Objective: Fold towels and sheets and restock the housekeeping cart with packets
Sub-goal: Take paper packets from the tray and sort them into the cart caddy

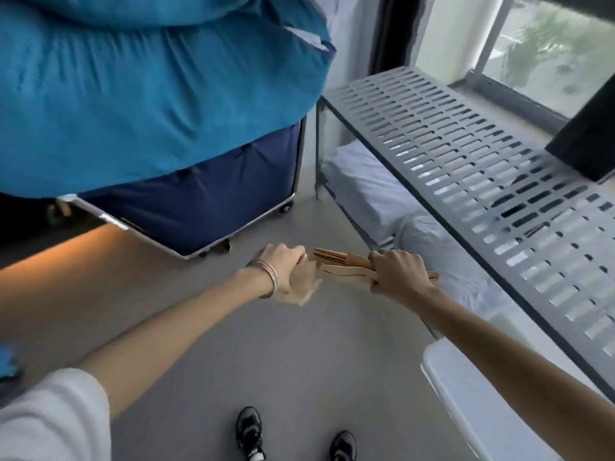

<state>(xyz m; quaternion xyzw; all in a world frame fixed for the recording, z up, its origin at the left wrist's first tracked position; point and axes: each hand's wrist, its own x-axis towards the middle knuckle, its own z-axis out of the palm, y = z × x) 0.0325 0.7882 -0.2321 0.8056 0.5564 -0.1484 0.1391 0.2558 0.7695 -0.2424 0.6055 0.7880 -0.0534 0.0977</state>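
**Gripping tan paper packets between two hands above the floor**

Holding both arms stretched forward, the person stands over a pale grey floor [309, 361], black-and-white sneakers [250, 430] showing at the bottom edge. The right hand [397, 274] is curled round a bundle of thin tan paper packets [346, 266], fingers wrapped over the top and the bundle's ends sticking out on either side of the fist. The left hand [286, 272], with thin metal bangles [268, 272] on its wrist, pinches one flat tan packet [304, 287] that hangs below its fingers; motion blur keeps the exact finger positions unclear. The two hands are close together, the bundle spanning the gap between them, and whether the left-hand packet touches the bundle cannot be told.

Ahead on the left stands a dark blue fabric housekeeping cart [199, 207] with a metal frame and small wheels, and a large teal cloth [149, 88] bulges over its top. To the right runs a grey slotted metal shelf [466, 168] beneath a window [545, 51]. White folded linen [366, 184] lies on the lower tier under the shelf, with a clear-wrapped white bundle [442, 251] beside it. A black object [589, 138] rests on the shelf's far end.
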